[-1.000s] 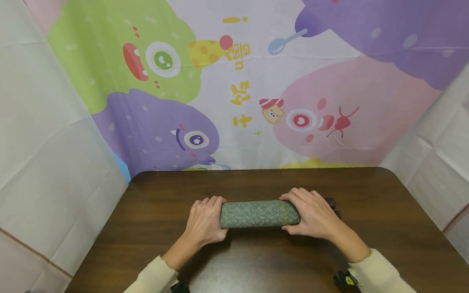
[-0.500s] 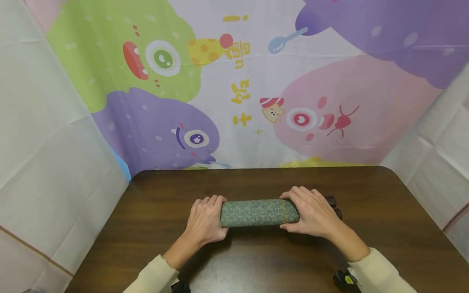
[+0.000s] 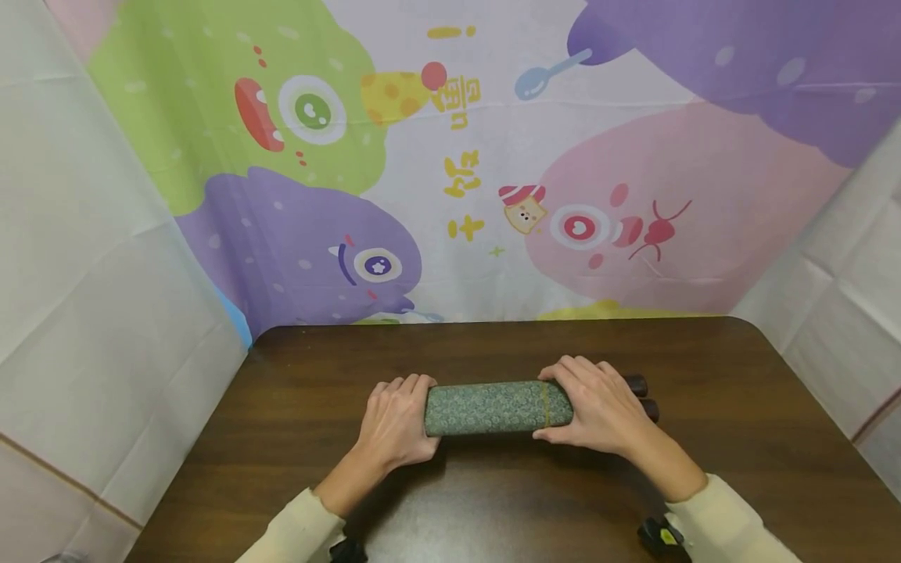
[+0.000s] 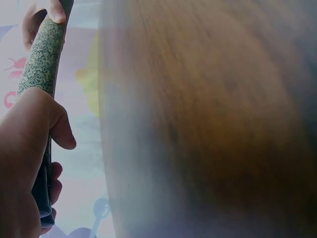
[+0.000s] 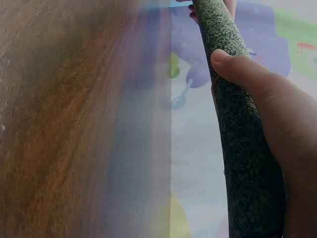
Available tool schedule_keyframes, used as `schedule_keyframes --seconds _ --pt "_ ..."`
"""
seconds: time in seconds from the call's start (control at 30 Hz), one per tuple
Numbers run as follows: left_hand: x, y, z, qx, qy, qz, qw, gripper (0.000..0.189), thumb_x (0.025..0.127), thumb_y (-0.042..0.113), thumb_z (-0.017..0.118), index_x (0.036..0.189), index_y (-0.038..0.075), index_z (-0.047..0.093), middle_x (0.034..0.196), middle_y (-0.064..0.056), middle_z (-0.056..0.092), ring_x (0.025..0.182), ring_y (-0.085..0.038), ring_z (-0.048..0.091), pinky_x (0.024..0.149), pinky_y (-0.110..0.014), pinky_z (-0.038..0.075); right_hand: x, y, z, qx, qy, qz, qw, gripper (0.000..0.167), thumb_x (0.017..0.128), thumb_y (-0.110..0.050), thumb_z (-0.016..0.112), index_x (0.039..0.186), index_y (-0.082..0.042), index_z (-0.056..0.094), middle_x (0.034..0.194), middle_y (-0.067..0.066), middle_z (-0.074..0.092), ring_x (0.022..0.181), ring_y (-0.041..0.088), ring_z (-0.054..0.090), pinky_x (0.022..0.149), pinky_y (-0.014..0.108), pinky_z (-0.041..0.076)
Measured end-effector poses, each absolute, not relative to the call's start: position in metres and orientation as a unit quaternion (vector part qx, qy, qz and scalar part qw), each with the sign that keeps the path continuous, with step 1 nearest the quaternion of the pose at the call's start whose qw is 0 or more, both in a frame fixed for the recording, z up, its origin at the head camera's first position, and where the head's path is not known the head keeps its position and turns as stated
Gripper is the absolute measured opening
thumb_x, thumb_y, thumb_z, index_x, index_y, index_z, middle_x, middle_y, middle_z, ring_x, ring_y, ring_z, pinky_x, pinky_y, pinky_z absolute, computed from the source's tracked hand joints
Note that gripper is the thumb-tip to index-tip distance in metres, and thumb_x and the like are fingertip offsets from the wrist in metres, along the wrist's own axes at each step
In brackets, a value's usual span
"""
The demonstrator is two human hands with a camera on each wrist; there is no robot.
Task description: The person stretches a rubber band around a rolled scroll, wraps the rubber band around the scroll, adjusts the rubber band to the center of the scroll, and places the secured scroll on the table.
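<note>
A rolled scroll (image 3: 486,408) covered in green floral brocade lies crosswise in both hands above the table. My left hand (image 3: 397,422) grips its left part, fingers over the far side and thumb on the near side. Around the right part curls my right hand (image 3: 598,407), its thumb near a thin yellowish band (image 3: 545,403). Two dark roller knobs (image 3: 649,410) stick out past the right hand. In the left wrist view, dark roller ends (image 4: 43,198) show beyond the left palm. The right wrist view has the thumb (image 5: 223,59) pressed along the brocade.
The brown wooden table (image 3: 493,500) spreads beneath the hands, with rounded far corners. Behind it hangs a cloth (image 3: 486,281) printed with cartoon monsters. White sheeting (image 3: 84,297) closes in the left side and more sheeting (image 3: 845,328) the right.
The right thumb has slid slightly left along the scroll's near edge. Otherwise the hands and scroll keep almost the same place.
</note>
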State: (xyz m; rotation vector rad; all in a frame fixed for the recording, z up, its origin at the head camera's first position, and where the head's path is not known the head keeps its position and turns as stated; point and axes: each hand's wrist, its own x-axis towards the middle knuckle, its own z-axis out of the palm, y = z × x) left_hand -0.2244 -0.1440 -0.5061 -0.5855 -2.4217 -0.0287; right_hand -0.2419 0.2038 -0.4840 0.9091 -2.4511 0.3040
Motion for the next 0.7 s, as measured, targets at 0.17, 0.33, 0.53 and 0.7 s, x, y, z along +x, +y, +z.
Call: schedule_keyframes --seconds 0.17,0.33,0.53,0.7 --pt "-0.2238 -0.1439 -0.5067 -0.220 -0.923 -0.013 0.315 0.070 0.055 0.040 0.098 0.114 0.016 0.071 0.099 0.000 0.079 0.083 -0.025 0.074 0.076 -0.043 0.060 -0.2416 0.2034 -0.4840 0.333 -0.903 0.115 0.245 0.082 0.065 -0.065 0.102 0.125 -0.018 0.074 0.114 -0.001 0.075 0.105 0.022 0.074 0.080 0.042 0.058" --pt "-0.2223 -0.1453 -0.5071 -0.215 -0.927 -0.011 0.306 0.070 0.055 0.041 0.099 0.115 0.016 0.071 0.100 0.000 0.079 0.084 -0.025 0.074 0.077 -0.043 0.061 -0.2408 0.2051 -0.4848 0.336 -0.905 0.123 0.231 0.085 0.064 -0.065 0.104 0.128 -0.018 0.075 0.117 -0.001 0.076 0.105 0.022 0.074 0.079 0.041 0.057" --pt "-0.2227 -0.1473 -0.5065 -0.214 -0.927 -0.009 0.308 0.070 0.056 0.041 0.099 0.115 0.016 0.071 0.099 0.000 0.079 0.084 -0.025 0.075 0.078 -0.044 0.062 -0.2401 0.2106 -0.4837 0.337 -0.912 0.106 0.209 0.085 0.067 -0.057 0.105 0.136 -0.018 0.073 0.123 0.000 0.078 0.112 0.023 0.076 0.085 0.045 0.061" --pt "-0.2238 -0.1479 -0.5063 -0.217 -0.924 -0.004 0.314 0.070 0.056 0.041 0.099 0.114 0.016 0.070 0.098 0.000 0.078 0.083 -0.024 0.074 0.077 -0.043 0.061 -0.2407 0.2125 -0.4827 0.355 -0.905 0.105 0.209 0.081 0.072 -0.050 0.105 0.138 -0.018 0.073 0.123 0.000 0.076 0.111 0.021 0.075 0.082 0.041 0.059"
